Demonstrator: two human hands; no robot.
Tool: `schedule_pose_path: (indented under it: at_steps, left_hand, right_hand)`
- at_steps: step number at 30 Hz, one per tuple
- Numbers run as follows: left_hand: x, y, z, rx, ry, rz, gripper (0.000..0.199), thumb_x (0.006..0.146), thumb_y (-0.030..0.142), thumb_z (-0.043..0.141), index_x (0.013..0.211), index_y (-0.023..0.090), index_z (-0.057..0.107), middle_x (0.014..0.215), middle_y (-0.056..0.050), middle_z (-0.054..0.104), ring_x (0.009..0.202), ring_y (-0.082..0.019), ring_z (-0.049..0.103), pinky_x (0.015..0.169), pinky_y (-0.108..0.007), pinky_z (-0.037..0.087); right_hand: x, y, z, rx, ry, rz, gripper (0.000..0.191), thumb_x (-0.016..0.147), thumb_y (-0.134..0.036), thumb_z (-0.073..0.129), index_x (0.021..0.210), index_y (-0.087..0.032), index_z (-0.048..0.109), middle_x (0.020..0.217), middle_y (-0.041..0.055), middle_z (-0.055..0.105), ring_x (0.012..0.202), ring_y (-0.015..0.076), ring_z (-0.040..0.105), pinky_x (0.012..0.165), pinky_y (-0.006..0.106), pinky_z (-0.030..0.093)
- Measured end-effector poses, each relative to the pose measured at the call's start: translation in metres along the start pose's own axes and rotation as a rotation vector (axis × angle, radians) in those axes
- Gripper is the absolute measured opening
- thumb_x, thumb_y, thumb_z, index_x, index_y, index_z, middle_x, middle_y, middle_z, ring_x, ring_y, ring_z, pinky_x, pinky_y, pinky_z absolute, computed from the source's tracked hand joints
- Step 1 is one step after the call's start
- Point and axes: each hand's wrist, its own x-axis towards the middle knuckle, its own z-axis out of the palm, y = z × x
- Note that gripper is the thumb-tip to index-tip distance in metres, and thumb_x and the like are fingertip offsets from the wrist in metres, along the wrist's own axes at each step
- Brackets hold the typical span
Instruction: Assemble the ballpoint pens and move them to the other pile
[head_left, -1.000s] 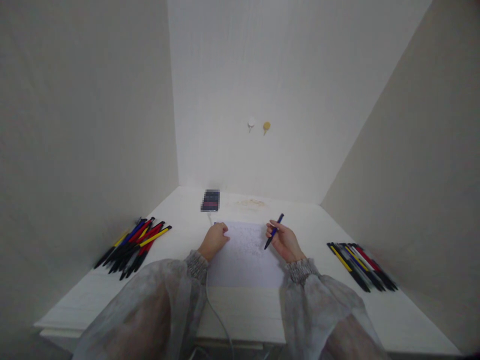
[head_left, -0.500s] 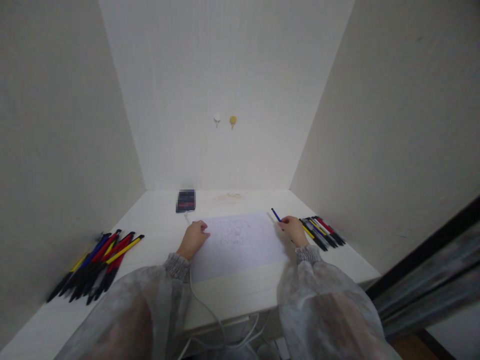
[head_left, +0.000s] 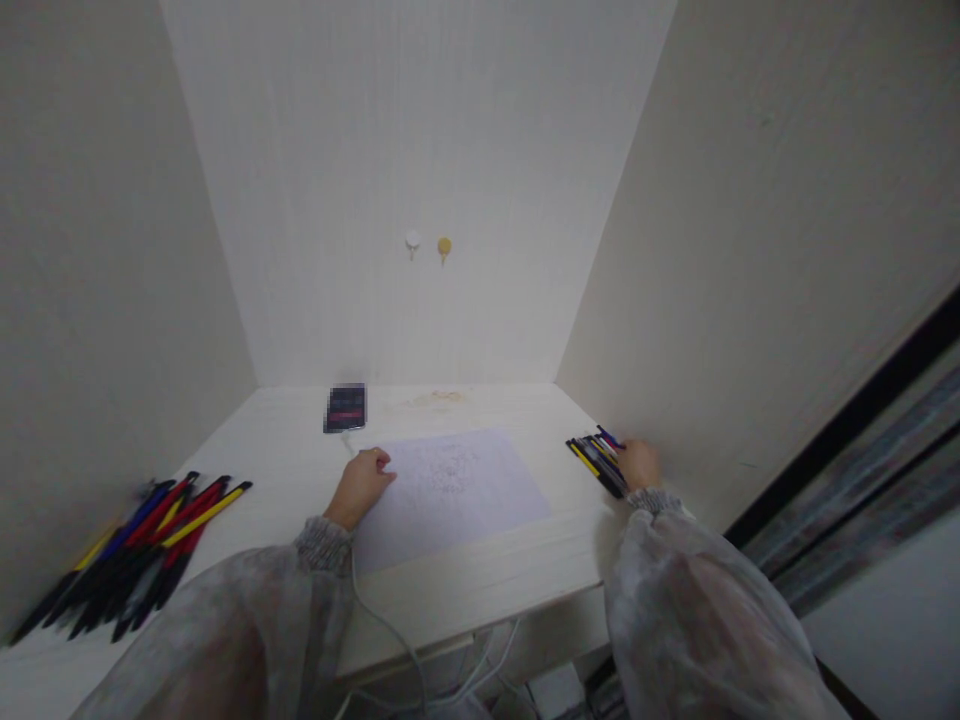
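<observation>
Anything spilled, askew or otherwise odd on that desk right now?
Two things: a brownish mark on the desktop near the back wall, perhaps a stain or residue, and the left-hand pens, which lie crisscrossed, unlike the neater row by the right hand.

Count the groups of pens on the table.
2: a jumbled pile at the left, and a row at the right, partly hidden by the right hand.
</observation>
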Motion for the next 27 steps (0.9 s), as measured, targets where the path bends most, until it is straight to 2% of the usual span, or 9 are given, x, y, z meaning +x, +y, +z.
schedule_pose_path:
  at_steps: [6,15,22,27]
  left_hand:
    - [-0.002,0.004,-0.003,-0.003,-0.014,-0.027,0.026,0.064,0.021,0.054,0.087,0.009,0.055,0.085,-0.009,0.059,0.080,-0.017,0.055,0.070,-0.024,0.040]
    - [0.000,0.001,-0.001,0.009,0.006,0.005,0.024,0.063,0.022,0.054,0.084,0.010,0.056,0.080,-0.007,0.059,0.077,-0.017,0.054,0.069,-0.026,0.040]
    - [0.000,0.000,0.000,-0.044,0.012,-0.022,0.023,0.062,0.021,0.055,0.083,0.011,0.055,0.081,-0.007,0.059,0.078,-0.017,0.054,0.070,-0.026,0.040]
    - [0.000,0.000,0.000,-0.040,0.011,-0.004,0.022,0.062,0.020,0.056,0.083,0.011,0.055,0.079,-0.006,0.058,0.077,-0.016,0.054,0.069,-0.025,0.040]
  right_hand:
    - [0.014,0.020,0.006,-0.183,0.016,0.010,0.026,0.073,-0.012,0.041,0.080,-0.009,0.066,0.080,0.0192,0.063,0.077,0.0253,0.059,0.066,0.033,0.040]
    - [0.015,0.023,0.015,-0.294,0.029,-0.137,0.032,0.079,-0.014,0.034,0.083,-0.007,0.065,0.081,0.0222,0.061,0.079,0.0257,0.058,0.062,0.034,0.037]
    - [0.019,0.018,0.018,-0.361,0.003,-0.129,0.028,0.077,-0.010,0.038,0.079,-0.006,0.065,0.080,0.0207,0.061,0.080,0.0261,0.057,0.064,0.035,0.040]
    - [0.016,0.017,0.010,-0.362,-0.008,-0.157,0.028,0.077,-0.009,0.038,0.078,-0.007,0.066,0.082,0.0203,0.061,0.082,0.0254,0.057,0.062,0.031,0.040]
